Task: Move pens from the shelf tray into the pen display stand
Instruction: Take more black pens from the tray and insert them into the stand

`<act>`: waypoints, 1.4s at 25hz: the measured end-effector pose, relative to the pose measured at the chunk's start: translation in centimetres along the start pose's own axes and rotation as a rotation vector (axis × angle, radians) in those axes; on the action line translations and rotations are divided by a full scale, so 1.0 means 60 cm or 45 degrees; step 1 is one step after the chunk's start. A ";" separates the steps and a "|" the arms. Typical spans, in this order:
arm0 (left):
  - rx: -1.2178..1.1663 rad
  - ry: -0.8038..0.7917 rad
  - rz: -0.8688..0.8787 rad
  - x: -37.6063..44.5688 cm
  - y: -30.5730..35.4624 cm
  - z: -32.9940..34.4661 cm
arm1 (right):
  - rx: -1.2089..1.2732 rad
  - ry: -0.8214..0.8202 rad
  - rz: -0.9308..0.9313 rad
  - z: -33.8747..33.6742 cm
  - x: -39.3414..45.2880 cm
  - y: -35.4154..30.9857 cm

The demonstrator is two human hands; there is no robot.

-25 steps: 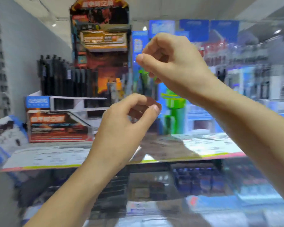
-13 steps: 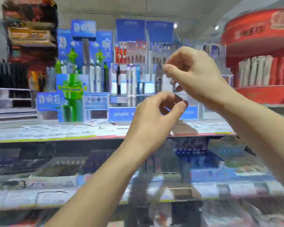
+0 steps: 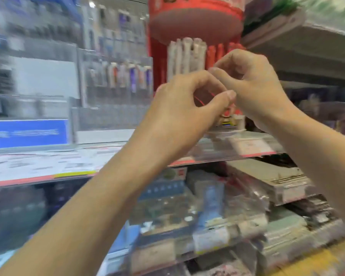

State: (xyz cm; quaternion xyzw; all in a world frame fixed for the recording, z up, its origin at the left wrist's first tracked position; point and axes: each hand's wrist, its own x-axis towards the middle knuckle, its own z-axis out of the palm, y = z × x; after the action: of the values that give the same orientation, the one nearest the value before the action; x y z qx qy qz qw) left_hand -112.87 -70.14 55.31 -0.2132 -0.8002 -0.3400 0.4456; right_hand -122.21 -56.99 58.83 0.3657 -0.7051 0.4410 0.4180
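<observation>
Swung right since the earlier frame, now facing a red stand (image 3: 195,22) of pens (image 3: 184,56). Left hand (image 3: 179,110) and right hand (image 3: 253,84) close together, fingertips curled, perhaps pinching a thin red thread (image 3: 202,100); cannot tell for sure. Shelf (image 3: 247,150) just behind. Risk: fumbling amid the blur, no pen visibly held.
</observation>
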 end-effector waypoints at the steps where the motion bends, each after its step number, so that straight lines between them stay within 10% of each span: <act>1: 0.007 -0.019 -0.009 0.017 0.002 0.039 | 0.000 0.009 0.014 -0.023 0.008 0.036; 10: 0.220 -0.127 -0.088 0.145 0.041 0.359 | 0.044 -0.049 -0.033 -0.163 0.067 0.357; 14: 0.426 -0.066 -0.228 0.204 0.038 0.505 | -0.209 -0.705 0.195 -0.196 0.099 0.531; 19: 0.768 -0.480 -0.843 0.235 -0.037 0.650 | -0.433 -1.534 0.424 -0.177 0.088 0.677; 27: 0.777 -0.706 -1.824 0.260 -0.192 0.719 | -0.596 -1.926 0.445 -0.144 0.089 0.740; 35: 0.814 -0.804 -1.994 0.304 -0.243 0.751 | -0.528 -2.075 0.431 -0.117 0.099 0.748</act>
State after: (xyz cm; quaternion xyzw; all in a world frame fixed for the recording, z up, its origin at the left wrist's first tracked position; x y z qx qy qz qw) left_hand -157.20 -46.23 49.07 0.4433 -0.8578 -0.2331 -0.1158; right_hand -162.28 -35.93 51.89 0.3746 -0.8967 -0.0409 -0.2322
